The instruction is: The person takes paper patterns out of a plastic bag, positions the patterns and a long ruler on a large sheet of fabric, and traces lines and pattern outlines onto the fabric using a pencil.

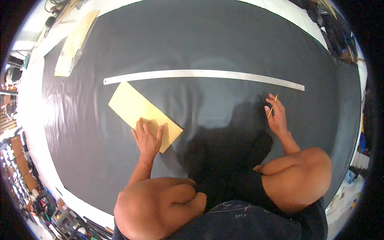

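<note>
Taking the middle of the dark mat point(228, 40) as my clock's centre, the yellow card point(134, 102) lies at 9 o'clock, one long edge running from 10 down toward 8. My left hand point(147, 140) rests on its near part, fingers spread and flat, gripping nothing. Out at 3 o'clock, my right hand point(277, 118) is off the card, its fingers closed lightly on a thin yellow stick point(273, 106) that slants toward 1 o'clock. A long metal ruler point(204, 73) stretches across 12 o'clock, its holed end just by the card's far corner; I can't tell whether they touch. At 10 o'clock, near the mat's edge, a clear plastic bag point(76, 61) has more yellow card point(74, 42) in it, narrow and long; I can't make out how many pieces.
</note>
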`<state>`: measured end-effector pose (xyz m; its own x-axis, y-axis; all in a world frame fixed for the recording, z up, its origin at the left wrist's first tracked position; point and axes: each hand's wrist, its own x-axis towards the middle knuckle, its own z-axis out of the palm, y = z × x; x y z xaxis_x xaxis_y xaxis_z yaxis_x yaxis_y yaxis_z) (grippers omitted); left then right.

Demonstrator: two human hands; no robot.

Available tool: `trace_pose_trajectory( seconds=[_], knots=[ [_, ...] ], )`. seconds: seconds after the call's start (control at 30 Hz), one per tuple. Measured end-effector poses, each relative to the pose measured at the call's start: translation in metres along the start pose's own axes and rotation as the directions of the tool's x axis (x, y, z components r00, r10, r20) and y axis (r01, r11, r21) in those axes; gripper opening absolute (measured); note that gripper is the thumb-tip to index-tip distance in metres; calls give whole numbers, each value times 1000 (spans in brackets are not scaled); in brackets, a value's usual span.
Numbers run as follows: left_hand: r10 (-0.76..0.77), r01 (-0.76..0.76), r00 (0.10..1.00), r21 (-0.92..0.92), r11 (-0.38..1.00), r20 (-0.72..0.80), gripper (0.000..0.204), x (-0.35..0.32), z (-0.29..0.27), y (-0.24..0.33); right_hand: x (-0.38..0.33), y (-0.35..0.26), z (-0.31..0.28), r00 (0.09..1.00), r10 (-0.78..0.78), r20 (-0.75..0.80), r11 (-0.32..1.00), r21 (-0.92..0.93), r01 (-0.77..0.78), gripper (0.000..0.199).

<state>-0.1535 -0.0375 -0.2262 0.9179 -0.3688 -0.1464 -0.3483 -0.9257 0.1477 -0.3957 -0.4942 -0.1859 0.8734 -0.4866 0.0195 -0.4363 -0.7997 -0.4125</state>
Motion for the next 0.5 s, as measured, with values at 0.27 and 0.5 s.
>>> trace_pose_trajectory(
  seconds=[0.27, 0.5],
  knots=[
    [190, -190, 981, -28, 981, 30, 68, -26, -18, -72, -12, 11, -17, 993, -62, 98, 998, -21, 64, 32],
    [267, -245, 901, -106, 964, 343, 58, -73, -33, -115, -4, 10, -3, 995, -28, 98, 999, 37, 25, 32]
  ],
)
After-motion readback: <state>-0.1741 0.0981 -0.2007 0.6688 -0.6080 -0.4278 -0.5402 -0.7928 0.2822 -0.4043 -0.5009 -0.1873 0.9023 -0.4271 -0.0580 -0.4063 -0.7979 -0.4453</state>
